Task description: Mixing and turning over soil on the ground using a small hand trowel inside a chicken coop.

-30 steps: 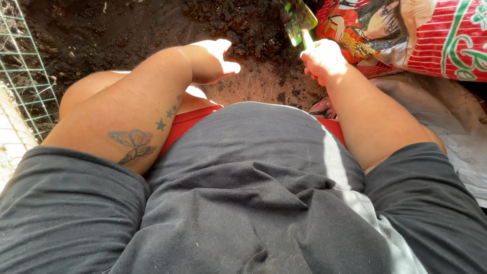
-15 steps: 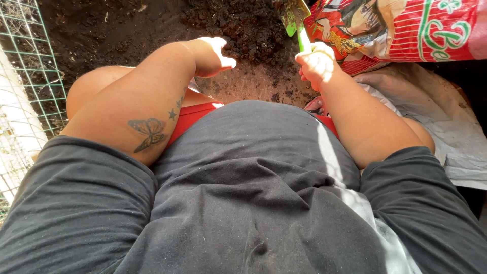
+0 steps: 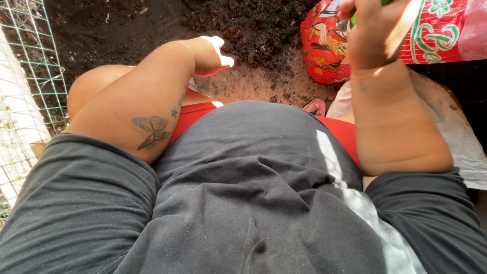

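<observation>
Nearest, at six o'clock, a dark grey shirt (image 3: 243, 203) fills the lower view, with red shorts (image 3: 195, 115) showing just beyond it. From there the right hand (image 3: 373, 35) rises toward one o'clock, its grip pressed around a green handle (image 3: 353, 18) of which only a sliver shows at the top edge; the tool's head is out of view, so its long axis cannot be told for sure, though the handle seems to run up and away. The left hand (image 3: 210, 55) lies at eleven o'clock, fingers loosely together, sunlit and holding nothing, hovering over the ground. Just behind the right hand, touching or nearly so, a red printed bag (image 3: 436, 30) lies on its side from one toward three o'clock. The heap of dark soil (image 3: 243, 23) sits at twelve o'clock, between the two hands and somewhat nearer the left. Paler packed earth (image 3: 248, 83) lies below it. A pink sandal (image 3: 315, 106) peeps out near the shirt. Wire mesh (image 3: 25, 66) fences the nine o'clock side, and a pale sheet (image 3: 456, 127) covers three o'clock.
</observation>
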